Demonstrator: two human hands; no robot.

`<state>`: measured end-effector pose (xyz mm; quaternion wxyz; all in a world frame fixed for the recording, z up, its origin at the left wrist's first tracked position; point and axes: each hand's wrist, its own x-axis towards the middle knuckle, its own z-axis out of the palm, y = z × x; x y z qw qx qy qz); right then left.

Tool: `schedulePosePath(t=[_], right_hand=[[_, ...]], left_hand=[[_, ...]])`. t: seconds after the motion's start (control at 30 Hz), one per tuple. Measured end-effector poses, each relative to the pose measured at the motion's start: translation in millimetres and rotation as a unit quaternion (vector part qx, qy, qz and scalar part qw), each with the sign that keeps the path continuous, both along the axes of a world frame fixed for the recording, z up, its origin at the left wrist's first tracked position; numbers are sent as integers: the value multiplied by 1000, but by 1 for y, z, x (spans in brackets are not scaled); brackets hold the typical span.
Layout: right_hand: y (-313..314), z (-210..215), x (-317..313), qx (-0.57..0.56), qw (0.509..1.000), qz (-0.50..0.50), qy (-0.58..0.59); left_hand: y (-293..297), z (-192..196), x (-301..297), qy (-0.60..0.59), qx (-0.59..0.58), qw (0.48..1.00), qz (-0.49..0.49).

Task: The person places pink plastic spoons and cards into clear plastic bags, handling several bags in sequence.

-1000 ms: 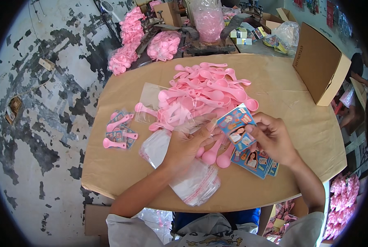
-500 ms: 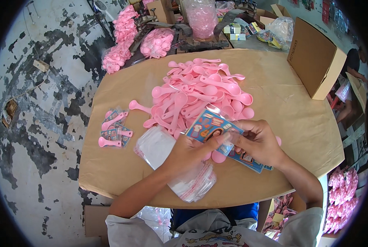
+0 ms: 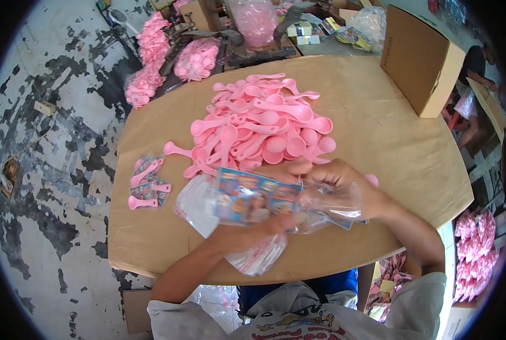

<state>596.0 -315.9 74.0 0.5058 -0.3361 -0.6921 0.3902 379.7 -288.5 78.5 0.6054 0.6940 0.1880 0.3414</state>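
Note:
My left hand [image 3: 250,233] is closed on a blue printed card [image 3: 246,195], holding it by its upper and lower edges. At the card's right end my right hand [image 3: 359,188] pinches a clear plastic bag [image 3: 346,205]. Motion blurs both hands, and I cannot tell how far the card sits inside the bag. Beneath the right hand more blue cards [image 3: 343,222] lie mostly hidden. Flat clear bags [image 3: 264,255] lie under my left forearm, beside a white stack of bags [image 3: 193,205]. A large heap of pink scoops [image 3: 264,122] rises just beyond my hands.
Several bagged scoops with cards [image 3: 145,190] lie at the left of the brown-papered table [image 3: 168,243]. A cardboard box [image 3: 417,62] stands at the back right. Bags of pink scoops [image 3: 197,59] sit behind the table. Another person [image 3: 472,71] is at the far right.
The card has moved left and down with my left hand and turned level. The clear bag now bunches and spreads around my right fingers. The whole view has shifted slightly.

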Motion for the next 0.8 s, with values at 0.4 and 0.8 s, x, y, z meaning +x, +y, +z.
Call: schedulePosePath(t=[0.4, 0.8], right_hand=[[5, 26, 88, -82, 840, -40, -535], [23, -2, 75, 157, 771, -184, -589]], left_hand=[[23, -6, -18, -152, -90, 976, 127], [20, -3, -16, -136, -174, 961, 167]])
